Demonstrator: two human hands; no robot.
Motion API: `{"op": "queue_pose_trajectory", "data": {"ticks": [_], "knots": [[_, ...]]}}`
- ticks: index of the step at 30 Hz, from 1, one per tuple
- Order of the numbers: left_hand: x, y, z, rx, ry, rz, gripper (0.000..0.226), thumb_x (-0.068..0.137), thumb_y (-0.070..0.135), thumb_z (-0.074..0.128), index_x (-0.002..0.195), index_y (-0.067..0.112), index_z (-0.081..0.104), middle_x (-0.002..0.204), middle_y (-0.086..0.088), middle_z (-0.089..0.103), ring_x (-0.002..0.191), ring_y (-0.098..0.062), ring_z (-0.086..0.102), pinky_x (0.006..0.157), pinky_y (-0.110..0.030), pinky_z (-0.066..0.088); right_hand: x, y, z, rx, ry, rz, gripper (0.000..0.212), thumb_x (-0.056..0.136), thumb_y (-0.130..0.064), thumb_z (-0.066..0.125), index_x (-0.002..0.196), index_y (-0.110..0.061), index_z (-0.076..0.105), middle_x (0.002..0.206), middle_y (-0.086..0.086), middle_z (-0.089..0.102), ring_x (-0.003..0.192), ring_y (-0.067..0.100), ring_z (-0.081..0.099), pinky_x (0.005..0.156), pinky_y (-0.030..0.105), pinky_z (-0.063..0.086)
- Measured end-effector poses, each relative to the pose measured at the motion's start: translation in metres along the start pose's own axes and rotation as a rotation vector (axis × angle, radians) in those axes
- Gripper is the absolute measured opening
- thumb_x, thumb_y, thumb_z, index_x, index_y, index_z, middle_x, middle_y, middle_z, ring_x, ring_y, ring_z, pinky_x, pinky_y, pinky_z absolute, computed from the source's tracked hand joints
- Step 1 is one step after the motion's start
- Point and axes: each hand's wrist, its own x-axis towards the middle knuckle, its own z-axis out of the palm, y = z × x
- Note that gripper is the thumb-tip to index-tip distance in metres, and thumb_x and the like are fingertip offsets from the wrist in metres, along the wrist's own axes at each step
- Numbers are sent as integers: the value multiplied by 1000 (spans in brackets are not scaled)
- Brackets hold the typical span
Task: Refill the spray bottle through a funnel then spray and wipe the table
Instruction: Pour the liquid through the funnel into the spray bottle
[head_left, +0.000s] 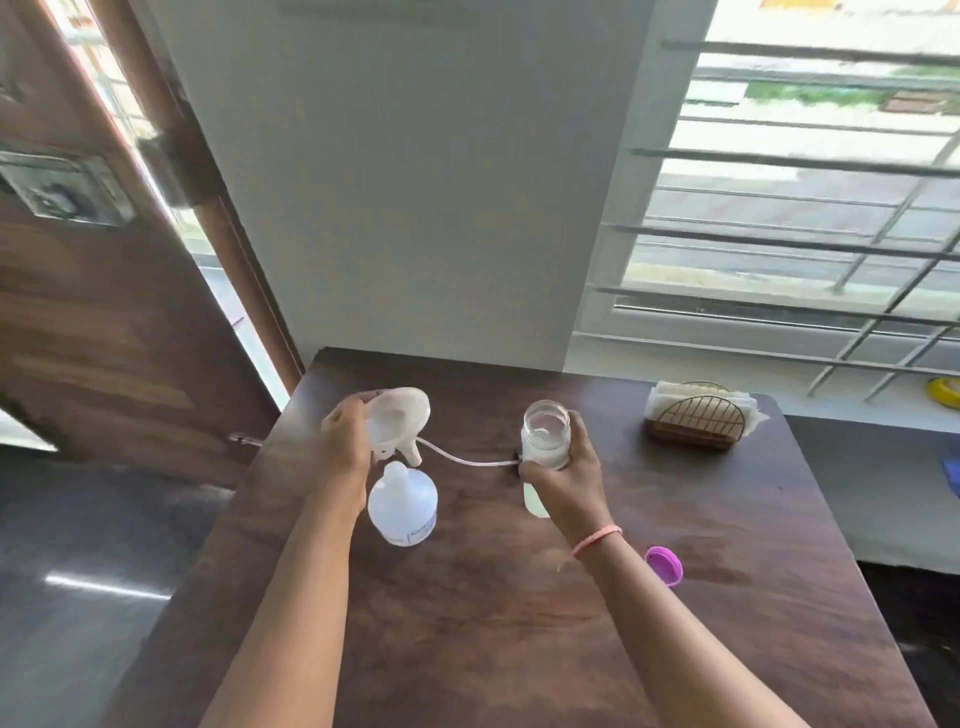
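Observation:
A translucent white spray bottle (402, 504) stands uncapped on the dark wooden table (467, 623). My left hand (345, 436) grips a white funnel (399, 418), held tilted just above and behind the bottle's neck, its spout apart from the opening. My right hand (563, 475) holds a clear jar (545, 428) of water upright on the table. The sprayer's thin tube (462, 457) lies on the table between the funnel and the jar; the sprayer head is mostly hidden behind my right hand.
A purple lid (665, 564) lies on the table at the right of my right forearm. A napkin holder (698, 415) with white napkins stands at the back right corner. A wall, a barred window and a wooden door lie beyond.

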Motion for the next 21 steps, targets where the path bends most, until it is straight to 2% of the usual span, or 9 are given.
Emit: {"op": "queue_pose_trajectory", "data": {"ticks": [2, 5, 10, 13, 15, 18, 21], "knots": [[8, 3, -7, -37, 13, 1, 31, 97, 16, 36, 105, 12, 66, 84, 0, 59, 71, -13, 53, 55, -25, 42, 3, -7, 14, 3, 7, -16, 50, 60, 2, 62, 94, -34, 58, 77, -12, 62, 68, 11, 57, 65, 34, 52], [19, 1, -15, -37, 23, 7, 30, 96, 16, 38, 101, 12, 67, 82, 0, 58, 69, -13, 51, 55, -27, 40, 6, -15, 32, 10, 11, 7, 51, 64, 10, 61, 93, -31, 58, 72, -13, 59, 62, 9, 52, 58, 27, 48], [36, -10, -24, -21, -15, -28, 29, 93, 18, 40, 93, 16, 70, 86, 0, 62, 73, -15, 54, 55, -27, 43, 5, -23, 51, -3, 23, -1, 50, 57, 3, 60, 91, -34, 57, 72, -16, 61, 63, 3, 54, 63, 23, 48], [40, -17, -25, -37, -35, -39, 30, 92, 18, 41, 89, 17, 71, 85, 0, 63, 72, -14, 55, 53, -26, 43, 2, -23, 58, -13, 30, 22, 56, 59, 7, 61, 89, -40, 57, 73, -17, 61, 64, 4, 53, 63, 30, 49], [43, -20, -24, -32, -52, -18, 31, 90, 17, 41, 85, 17, 71, 85, 0, 65, 74, -17, 56, 54, -27, 43, -1, -22, 62, -41, 38, 23, 55, 57, 0, 61, 89, -44, 57, 75, -18, 62, 67, 5, 55, 67, 35, 52], [44, -23, -24, -5, -81, 30, 32, 87, 20, 41, 82, 20, 72, 87, -1, 68, 78, -23, 59, 57, -30, 43, -4, -21, 66, -52, 39, 31, 53, 56, -1, 61, 92, -41, 57, 78, -15, 63, 70, 6, 56, 71, 39, 53], [43, -22, -25, 35, -92, 73, 32, 89, 19, 40, 80, 22, 72, 86, 5, 67, 78, -17, 59, 63, -30, 46, -8, -21, 72, -35, 39, 38, 50, 57, -1, 60, 93, -36, 58, 79, -10, 63, 71, 9, 57, 72, 42, 53]]}}
